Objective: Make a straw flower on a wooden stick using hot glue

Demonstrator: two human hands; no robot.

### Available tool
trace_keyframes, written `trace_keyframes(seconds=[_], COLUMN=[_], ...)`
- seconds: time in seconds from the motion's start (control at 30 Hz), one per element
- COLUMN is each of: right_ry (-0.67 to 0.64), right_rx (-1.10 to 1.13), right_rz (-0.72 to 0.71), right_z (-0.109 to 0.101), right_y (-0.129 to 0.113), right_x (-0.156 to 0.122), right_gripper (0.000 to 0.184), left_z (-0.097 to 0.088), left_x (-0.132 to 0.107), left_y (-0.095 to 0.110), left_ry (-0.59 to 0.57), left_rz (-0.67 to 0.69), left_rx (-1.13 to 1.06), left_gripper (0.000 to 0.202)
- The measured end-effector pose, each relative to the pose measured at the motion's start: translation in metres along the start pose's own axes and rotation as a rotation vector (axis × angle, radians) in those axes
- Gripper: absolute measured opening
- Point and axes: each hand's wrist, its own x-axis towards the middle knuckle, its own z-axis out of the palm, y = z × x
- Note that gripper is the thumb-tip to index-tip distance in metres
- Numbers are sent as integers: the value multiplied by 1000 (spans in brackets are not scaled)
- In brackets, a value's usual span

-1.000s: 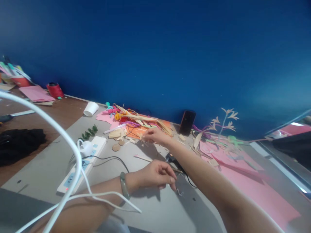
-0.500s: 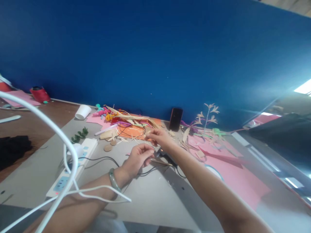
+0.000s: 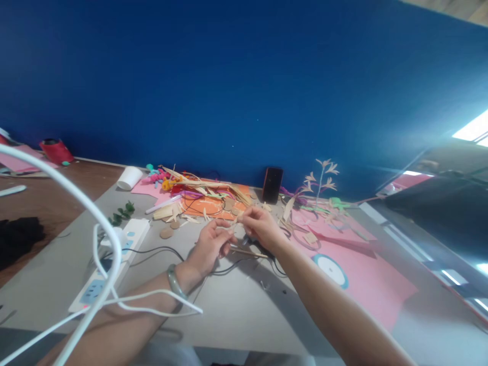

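Note:
My left hand [image 3: 211, 246], a pale green bangle on its wrist, is closed in a pinch over the middle of the grey table. Close to its fingertips, my right hand [image 3: 262, 227] pinches a small pale husk piece [image 3: 240, 218]. What lies between the left fingers is too small to make out. Partly hidden below the right hand is a dark tool [image 3: 261, 248] with a black cord. A thin wooden stick [image 3: 244, 252] lies beneath the hands.
A white power strip [image 3: 97, 284] and a thick white cable [image 3: 86, 198] are at left. Behind lie dried husk strips [image 3: 206, 185] on orange paper. A phone [image 3: 272, 185] leans on the blue wall. A husk flower stem [image 3: 320, 183], pink paper [image 3: 381, 284] and a tape roll [image 3: 330, 271] are right.
My right hand has come lower and nearer the left, their fingertips now almost meeting. The left hand has shifted slightly left and up. The view has moved a little, showing more of the tape roll.

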Motion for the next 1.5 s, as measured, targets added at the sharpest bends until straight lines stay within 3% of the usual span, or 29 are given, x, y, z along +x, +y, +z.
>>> trace_keyframes(seconds=[0.17, 0.37, 0.67, 0.83, 1.0, 1.17, 1.3, 1.5], right_ry=[1, -92, -365, -325, -316, -218, -157, -209], right_rx=[54, 156, 261, 299, 290, 176, 115, 130], right_rz=[1, 21, -6, 20, 18, -20, -27, -21], right_z=[-2, -7, -13, -14, -14, -6, -2, -3], right_y=[3, 8, 20, 20, 24, 25, 23, 20], right_x=[-5, -5, -2, -2, -4, -9, -10, -9], right_gripper=[31, 29, 18, 17, 33, 19, 24, 29], left_z=[0, -2, -1, -4, -6, -4, -3, -5], left_x=[-1, 2, 0, 2, 4, 3, 3, 4], left_y=[2, 0, 1, -2, -5, -7, -7, -9], left_ry=[9, -1, -98, -99, -45, -17, -27, -15], left_rz=[-6, -65, -156, -145, -91, -75, -76, -80], left_rx=[23, -12, -45, -57, -48, -17, -10, -4], left_gripper=[37, 32, 26, 26, 28, 31, 31, 31])
